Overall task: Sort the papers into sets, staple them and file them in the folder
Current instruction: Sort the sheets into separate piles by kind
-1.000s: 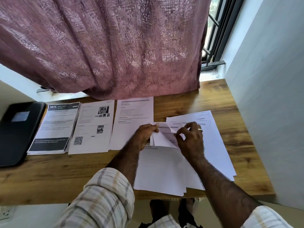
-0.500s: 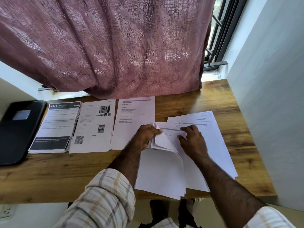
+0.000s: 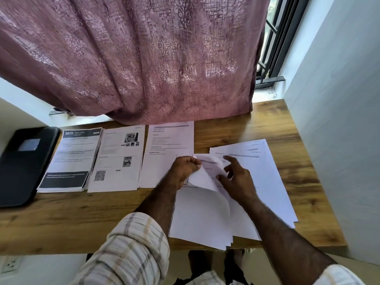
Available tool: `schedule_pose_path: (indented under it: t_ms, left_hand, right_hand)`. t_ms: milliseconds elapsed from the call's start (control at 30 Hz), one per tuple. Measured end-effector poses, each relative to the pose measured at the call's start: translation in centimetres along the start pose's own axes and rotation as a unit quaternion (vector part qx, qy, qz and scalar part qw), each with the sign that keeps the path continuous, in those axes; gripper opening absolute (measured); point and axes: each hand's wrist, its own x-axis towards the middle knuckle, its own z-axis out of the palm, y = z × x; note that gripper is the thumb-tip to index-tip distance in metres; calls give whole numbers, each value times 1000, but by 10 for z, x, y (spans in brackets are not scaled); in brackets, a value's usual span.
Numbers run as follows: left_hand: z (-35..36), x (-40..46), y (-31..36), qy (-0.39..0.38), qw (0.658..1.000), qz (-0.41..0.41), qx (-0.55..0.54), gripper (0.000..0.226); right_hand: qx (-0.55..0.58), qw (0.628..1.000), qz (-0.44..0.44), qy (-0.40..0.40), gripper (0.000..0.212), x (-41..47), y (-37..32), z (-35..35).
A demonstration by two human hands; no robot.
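A loose stack of white papers lies in front of me on the wooden desk, fanned out to the right. My left hand pinches the upper corner of the top sheets, curled up off the stack. My right hand rests on the sheets underneath, fingers spread. Three sorted piles lie in a row at the left: a dark-banded set, a set with photos and a QR code, and a text page. A black folder lies shut at the far left. No stapler shows.
A mauve curtain hangs over the desk's back edge, touching the sorted piles' tops. A white wall bounds the desk on the right. A barred window sits behind the curtain. A wall socket is below the desk at left.
My right hand let go of the sheet's corner and flattened onto the lower sheets, fingers opening. My left hand kept the curled top sheets lifted. The sorted piles and folder stayed put.
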Motion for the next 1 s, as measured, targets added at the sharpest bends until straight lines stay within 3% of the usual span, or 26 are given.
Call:
schedule_pose_path:
  t_ms: [100, 267, 367, 467, 567, 700, 1000]
  left_hand:
    - [2, -3, 8, 25, 999, -15, -24, 34]
    - [0, 2, 8, 32, 997, -48, -49, 55]
    - [4, 6, 11, 30, 996, -83, -19, 48]
    - [3, 8, 11, 35, 998, -54, 27, 41]
    - [0, 6, 7, 46, 998, -20, 38, 44]
    - [-1, 5, 3, 33, 998, 9, 44, 46]
    - [-2, 2, -2, 0, 999, 32, 43, 17]
  right_hand:
    - [86, 996, -11, -18, 84, -14, -4, -4]
    - [135, 987, 5, -91, 60, -24, -5, -1]
    - [101, 988, 16, -112, 44, -20, -6, -4]
    - [15, 998, 51, 16, 40, -15, 0, -17]
    - [-102, 973, 160, 128, 52, -12, 14, -40]
    - [-192, 938, 273, 98, 76, -16, 23, -54]
    - [-55, 935, 330, 117, 76, -9, 15, -56]
